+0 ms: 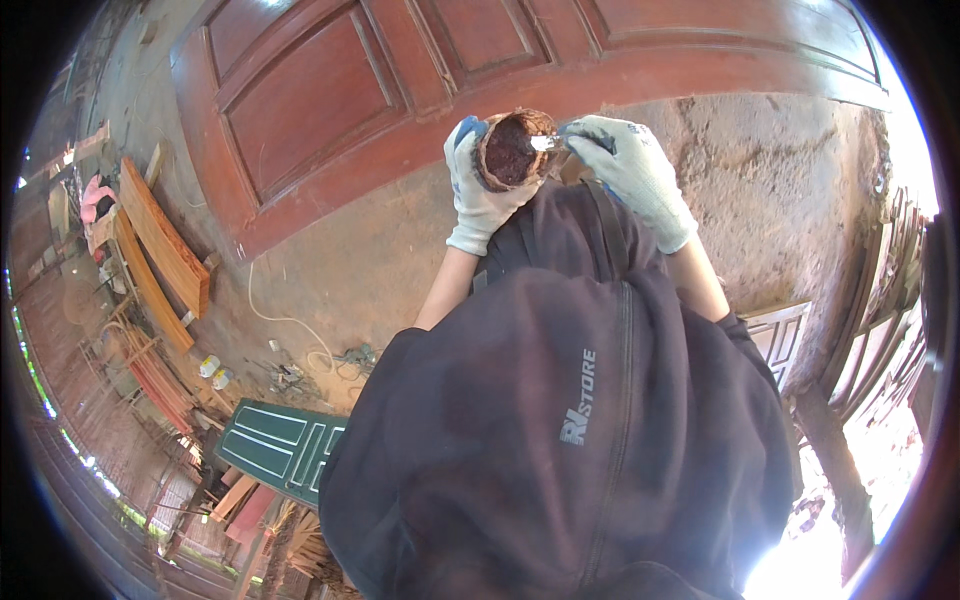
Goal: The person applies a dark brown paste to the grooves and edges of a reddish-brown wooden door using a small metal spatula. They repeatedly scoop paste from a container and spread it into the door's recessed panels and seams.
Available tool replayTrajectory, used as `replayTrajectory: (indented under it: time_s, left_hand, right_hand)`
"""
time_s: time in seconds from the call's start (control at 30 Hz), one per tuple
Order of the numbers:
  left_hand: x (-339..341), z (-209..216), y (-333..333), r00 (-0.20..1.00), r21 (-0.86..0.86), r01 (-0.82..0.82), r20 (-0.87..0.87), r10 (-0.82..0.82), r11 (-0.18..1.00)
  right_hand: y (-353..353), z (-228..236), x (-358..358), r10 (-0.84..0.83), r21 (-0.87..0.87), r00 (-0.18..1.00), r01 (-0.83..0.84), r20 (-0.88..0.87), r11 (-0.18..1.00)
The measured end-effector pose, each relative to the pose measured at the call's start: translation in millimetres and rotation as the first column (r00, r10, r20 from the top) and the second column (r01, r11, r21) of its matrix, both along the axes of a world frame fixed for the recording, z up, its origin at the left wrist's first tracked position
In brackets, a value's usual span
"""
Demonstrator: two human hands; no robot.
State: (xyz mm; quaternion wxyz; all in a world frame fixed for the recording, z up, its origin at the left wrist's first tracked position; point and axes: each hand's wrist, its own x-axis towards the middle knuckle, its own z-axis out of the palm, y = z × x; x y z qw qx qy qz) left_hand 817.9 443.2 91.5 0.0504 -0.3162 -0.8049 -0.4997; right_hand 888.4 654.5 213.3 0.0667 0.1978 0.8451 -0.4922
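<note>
My left hand [477,190], in a white and blue work glove, is wrapped around a round can [540,121] with a crusted brown rim. Dark reddish-brown stuff [508,155] coats its inside. At the can's right edge, my right hand [625,165], gloved alike, pinches a small tool with a flat, shiny pale blade [546,143]. The blade reaches over the rim; its handle is hidden in the glove, so its exact kind is unclear. Just beyond both hands lies a large reddish-brown panelled wooden door [425,160].
Orange-brown wooden boards [165,240] lie at the left. A pale hose or cable [290,319] curves over the dirt floor [340,245]. A green panel with white lines [275,447] is at lower left. Stacked frames [880,290] lean at the right.
</note>
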Motion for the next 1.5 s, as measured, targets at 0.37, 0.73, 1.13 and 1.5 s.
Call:
replayTrajectory:
  time_s: [0.37, 0.73, 1.13, 1.5]
  left_hand:
    - [-1.9, 9.1, 5.5, 0.996, 0.008, 0.072, -0.050, -0.072, 0.997]
    - [0.5, 6.4, 5.1, 0.996, 0.058, 0.086, -0.031, -0.084, 0.995]
    - [9.8, 1.4, 6.1, 0.998, 0.013, 0.028, -0.051, -0.027, 1.000]
    - [5.8, 5.2, 7.4, 0.988, -0.029, 0.150, -0.034, -0.151, 0.988]
  right_hand:
    - [-32.9, -7.5, -10.0, 0.199, 0.456, 0.974, -0.128, -0.109, 0.880]
    - [-40.3, -23.8, -19.5, 0.239, 0.357, 0.969, -0.200, -0.067, 0.912]
    - [-19.1, -11.5, -6.9, 0.089, 0.185, 0.990, -0.067, -0.113, 0.980]
    - [-49.2, -23.0, -12.2, 0.261, 0.611, 0.951, -0.307, 0.167, 0.729]
